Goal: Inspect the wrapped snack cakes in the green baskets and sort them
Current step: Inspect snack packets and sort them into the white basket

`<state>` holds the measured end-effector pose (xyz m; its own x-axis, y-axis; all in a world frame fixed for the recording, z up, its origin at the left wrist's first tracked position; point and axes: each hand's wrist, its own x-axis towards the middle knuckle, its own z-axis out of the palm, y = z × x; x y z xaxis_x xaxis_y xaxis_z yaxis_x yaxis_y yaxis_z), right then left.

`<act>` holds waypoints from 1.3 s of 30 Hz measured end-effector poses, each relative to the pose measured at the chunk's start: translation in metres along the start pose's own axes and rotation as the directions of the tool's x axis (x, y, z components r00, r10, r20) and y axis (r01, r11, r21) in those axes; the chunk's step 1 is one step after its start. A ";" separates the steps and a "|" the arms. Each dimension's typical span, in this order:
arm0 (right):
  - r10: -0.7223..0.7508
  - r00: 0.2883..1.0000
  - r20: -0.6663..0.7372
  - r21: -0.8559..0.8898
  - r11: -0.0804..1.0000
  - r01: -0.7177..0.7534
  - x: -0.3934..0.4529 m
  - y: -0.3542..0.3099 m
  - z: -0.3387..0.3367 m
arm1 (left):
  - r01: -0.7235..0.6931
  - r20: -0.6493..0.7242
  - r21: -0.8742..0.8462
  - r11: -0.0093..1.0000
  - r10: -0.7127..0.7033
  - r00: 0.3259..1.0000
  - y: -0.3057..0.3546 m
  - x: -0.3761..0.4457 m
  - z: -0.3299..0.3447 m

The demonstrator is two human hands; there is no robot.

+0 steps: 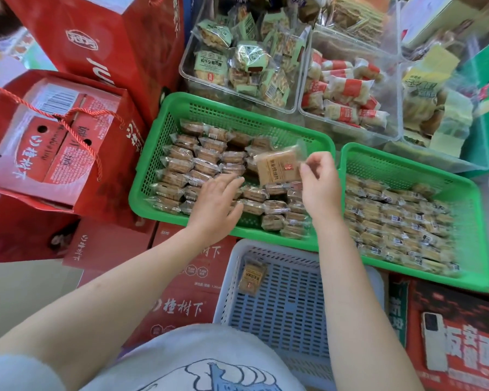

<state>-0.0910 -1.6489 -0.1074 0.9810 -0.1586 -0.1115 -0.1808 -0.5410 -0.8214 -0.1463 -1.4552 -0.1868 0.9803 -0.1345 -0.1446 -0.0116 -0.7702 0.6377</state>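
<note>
The right hand (319,182) pinches 1 wrapped cake (278,165) above the left green basket (237,108); the blue basket (280,306) lies nearer the person, while the spread left hand (216,204) reaches among the basket's cakes.

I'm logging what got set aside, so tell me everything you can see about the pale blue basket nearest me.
The pale blue basket is a rectangular plastic crate with slotted floor and slotted walls under a whitish rim. It sits below the two green baskets, on red cartons, its near end hidden behind the person's clothing. Inside lies one wrapped snack cake, clear wrapper with a brown label, leaning by the far left corner. The right forearm crosses above its right side; neither hand touches it.
</note>
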 end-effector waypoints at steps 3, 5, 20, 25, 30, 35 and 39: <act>0.166 0.985 0.052 0.210 0.962 -0.173 -0.025 0.003 -0.002 | 0.248 0.065 -0.717 0.652 -0.292 0.954 0.036 -0.011 -0.025; 0.212 0.975 0.061 0.252 0.942 -0.221 -0.041 0.005 -0.001 | 0.281 0.157 -0.870 0.406 -0.312 0.937 0.057 -0.020 -0.041; -0.070 0.994 -0.083 0.026 0.997 0.072 -0.130 -0.012 -0.012 | 0.244 0.163 -0.933 0.266 -0.292 0.942 0.076 -0.091 -0.058; -0.092 0.995 -0.027 0.054 0.994 0.094 -0.147 -0.012 -0.018 | 0.206 0.107 -0.917 0.340 -0.287 0.952 0.071 -0.106 -0.064; 0.028 0.998 0.048 0.257 0.966 -0.039 -0.164 -0.015 -0.019 | 0.124 -0.034 -0.761 0.636 -0.230 0.973 0.061 -0.119 -0.068; 0.118 0.989 0.094 0.487 0.860 -0.149 -0.173 -0.019 -0.017 | -0.012 -0.131 -0.575 0.818 -0.078 0.988 0.051 -0.129 -0.071; 0.098 0.990 0.099 0.479 0.868 -0.133 -0.178 -0.020 -0.014 | -0.006 -0.118 -0.570 0.822 -0.075 0.990 0.046 -0.130 -0.075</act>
<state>-0.2631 -1.6217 -0.0629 0.9608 -0.1284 -0.2459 -0.2542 -0.0527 -0.9657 -0.2599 -1.4268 -0.0820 0.9948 -0.0016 -0.1018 0.0974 -0.2765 0.9561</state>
